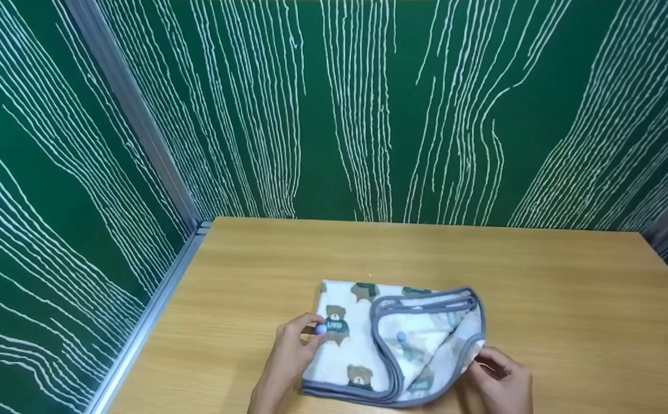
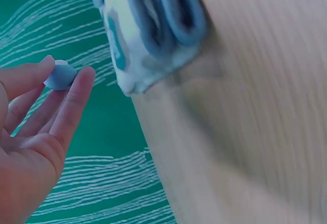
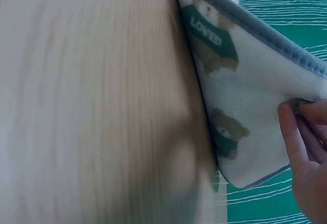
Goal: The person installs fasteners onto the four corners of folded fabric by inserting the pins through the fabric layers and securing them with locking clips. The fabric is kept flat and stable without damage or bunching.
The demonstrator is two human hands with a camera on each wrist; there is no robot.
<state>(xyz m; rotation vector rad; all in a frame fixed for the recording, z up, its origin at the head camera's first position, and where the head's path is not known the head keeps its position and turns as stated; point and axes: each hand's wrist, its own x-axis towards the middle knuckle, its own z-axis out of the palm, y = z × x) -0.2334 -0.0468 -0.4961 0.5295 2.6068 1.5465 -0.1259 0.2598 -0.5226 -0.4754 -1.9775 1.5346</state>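
Note:
A white blanket (image 1: 362,345) printed with brown bears in green tops and edged in grey-blue lies folded on the wooden table. Its right part is turned back, showing stacked edges and a small blue round spot (image 1: 401,335). At the blanket's left side my left hand (image 1: 290,352) pinches a small rounded light-blue piece (image 2: 61,77) between thumb and fingertips; its kind is unclear. My right hand (image 1: 503,376) pinches the blanket's right edge. In the right wrist view that side of the blanket (image 3: 255,101) hangs stretched toward the fingers, with a "LOVED" print showing.
The wooden table (image 1: 253,259) meets a green wall (image 1: 334,115) with wavy white lines at the back. A metal rail (image 1: 155,310) runs along the left side, below another green panel (image 1: 23,172).

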